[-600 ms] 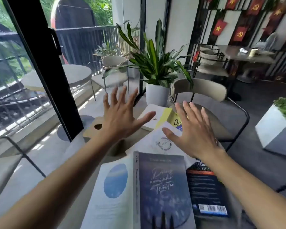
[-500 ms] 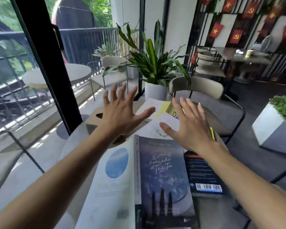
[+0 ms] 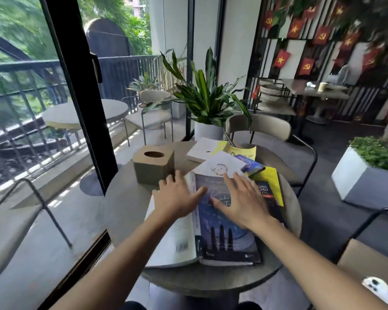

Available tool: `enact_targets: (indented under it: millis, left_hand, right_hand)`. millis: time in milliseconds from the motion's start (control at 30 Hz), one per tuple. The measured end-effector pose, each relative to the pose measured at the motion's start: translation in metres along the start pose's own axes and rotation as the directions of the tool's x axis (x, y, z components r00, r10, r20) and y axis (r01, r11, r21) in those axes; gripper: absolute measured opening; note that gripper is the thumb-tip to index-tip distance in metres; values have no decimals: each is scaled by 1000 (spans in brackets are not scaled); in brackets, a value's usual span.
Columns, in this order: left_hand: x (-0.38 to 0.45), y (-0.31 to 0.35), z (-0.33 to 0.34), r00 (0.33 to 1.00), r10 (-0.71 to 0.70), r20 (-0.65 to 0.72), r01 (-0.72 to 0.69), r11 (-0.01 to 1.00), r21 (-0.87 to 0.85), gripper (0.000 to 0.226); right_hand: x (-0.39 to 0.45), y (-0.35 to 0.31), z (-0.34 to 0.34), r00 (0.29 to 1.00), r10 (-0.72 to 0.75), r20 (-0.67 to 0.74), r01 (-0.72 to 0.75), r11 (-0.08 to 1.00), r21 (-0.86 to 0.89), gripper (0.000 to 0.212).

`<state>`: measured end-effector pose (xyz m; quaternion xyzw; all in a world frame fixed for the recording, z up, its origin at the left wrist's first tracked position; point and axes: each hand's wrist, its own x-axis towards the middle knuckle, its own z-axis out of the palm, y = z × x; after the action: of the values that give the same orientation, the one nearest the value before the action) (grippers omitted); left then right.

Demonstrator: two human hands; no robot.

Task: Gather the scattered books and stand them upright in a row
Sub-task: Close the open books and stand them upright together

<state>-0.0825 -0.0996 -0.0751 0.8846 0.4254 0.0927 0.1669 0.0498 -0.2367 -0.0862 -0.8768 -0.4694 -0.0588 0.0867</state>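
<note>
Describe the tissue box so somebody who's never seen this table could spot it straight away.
Start at the round grey table by the glass door. On its far left part, left of the scattered books, sits the tissue box. It is the only blocky brown cube there, with an oval hole in its top.

Brown tissue box (image 3: 153, 167) on round table (image 3: 130, 206), potted plant (image 3: 207, 101) beyond, white phone (image 3: 377, 290) lower right.

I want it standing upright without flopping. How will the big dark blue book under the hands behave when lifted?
The dark blue book lies splayed open, cover up, so its halves will probably swing until closed. It looks like a bendy paperback. Its thick page block suggests it could stand once shut.
</note>
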Motion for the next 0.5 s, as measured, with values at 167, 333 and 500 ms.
enact_targets:
  millis: [167, 333, 500]
  left_hand:
    - [0, 1, 10, 973, -153, 171, 178, 973, -146, 115]
    - [-4, 6, 13, 987, -72, 146, 86, 992, -96, 65]
    - [-26, 2, 2, 1000, 13, -14, -15, 991, -130, 38]
  right_hand:
    - [-8, -3, 14, 999, 32, -13, -33, 999, -10, 99]
    - [-12, -10, 18, 999, 39, -15, -39, 999, -21, 98]
    - [-19, -22, 15, 1000, 12, -27, -13, 999, -30, 99]
